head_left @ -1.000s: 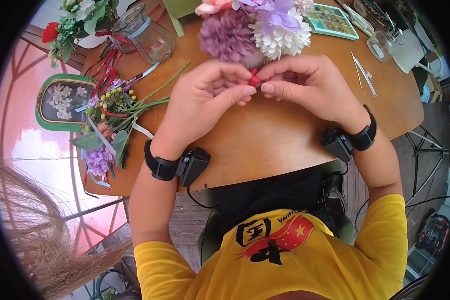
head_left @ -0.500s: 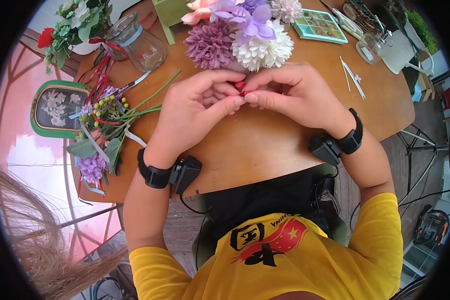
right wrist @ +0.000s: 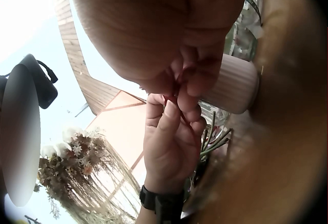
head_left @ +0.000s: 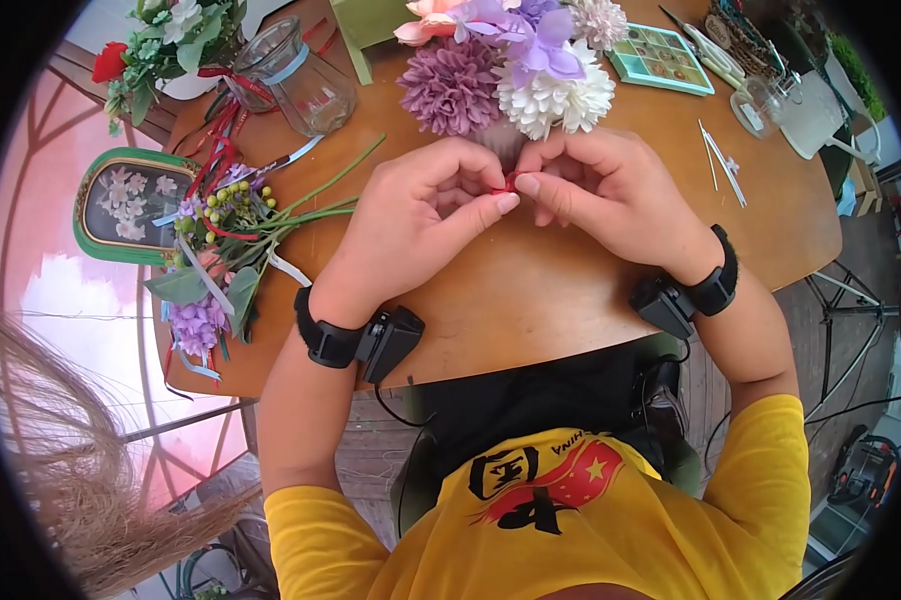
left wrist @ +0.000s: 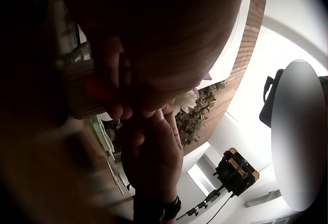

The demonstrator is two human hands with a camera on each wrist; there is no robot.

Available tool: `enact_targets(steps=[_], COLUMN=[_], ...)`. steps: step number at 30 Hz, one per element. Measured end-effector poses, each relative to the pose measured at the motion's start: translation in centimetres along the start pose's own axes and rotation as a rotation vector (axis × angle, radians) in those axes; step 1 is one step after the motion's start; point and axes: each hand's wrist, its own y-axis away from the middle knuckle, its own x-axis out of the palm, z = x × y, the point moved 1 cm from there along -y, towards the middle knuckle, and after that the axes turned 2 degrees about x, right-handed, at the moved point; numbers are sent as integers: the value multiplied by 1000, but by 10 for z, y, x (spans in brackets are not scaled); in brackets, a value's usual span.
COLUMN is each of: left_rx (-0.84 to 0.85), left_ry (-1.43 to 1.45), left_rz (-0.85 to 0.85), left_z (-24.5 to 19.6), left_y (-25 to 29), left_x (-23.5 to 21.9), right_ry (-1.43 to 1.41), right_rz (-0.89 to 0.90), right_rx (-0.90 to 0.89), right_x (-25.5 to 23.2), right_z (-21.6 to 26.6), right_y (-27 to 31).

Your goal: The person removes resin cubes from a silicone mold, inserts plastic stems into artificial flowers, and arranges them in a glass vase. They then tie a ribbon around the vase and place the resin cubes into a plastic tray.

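Both hands meet in front of a pale ribbed vase [right wrist: 233, 83] that holds artificial flowers. A thin bit of red ribbon [head_left: 511, 184] shows between the fingertips. My left hand [head_left: 421, 215] pinches it with thumb and forefinger, the other fingers curled. From the other side, my right hand [head_left: 606, 190] pinches it too, thumb close against the left fingertips. The fingers hide most of the ribbon. Above the hands sit a mauve bloom [head_left: 451, 88], a white bloom [head_left: 556, 92] and purple petals [head_left: 541, 50].
A glass jar [head_left: 311, 85] stands at the back left. Loose stems with berries [head_left: 236, 205] and a green oval frame [head_left: 121, 240] lie left. A compartment box [head_left: 661, 60], white sticks [head_left: 723, 165] and a small glass jar [head_left: 756, 112] are on the right.
A rounder red piece stood out between the fingertips earlier; now only a thin bit shows. Both hands stay close together at the vase, fingers shifting slightly. The head view has swayed a little.
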Motion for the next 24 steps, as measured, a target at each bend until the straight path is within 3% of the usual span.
enact_targets(steps=[6,9,12,20,24], left_rx=[-38,28,-28,-74,-56], left_ry=[-50,-24,-55,-132,-75], left_rz=[-14,-20,-4,5,-30], left_z=[-7,1,-3,-7,0], left_y=[0,0,0,0,0], left_x=[0,0,0,-2,-2], right_ry=[-75,-169,-246,-163,-41], right_rz=[20,4,-4,62,8], right_rx=[91,168,139,188,-22], right_x=[0,2,3,-2,2], right_z=[3,4,2,0,-8], right_y=[0,-1,-2,0,1])
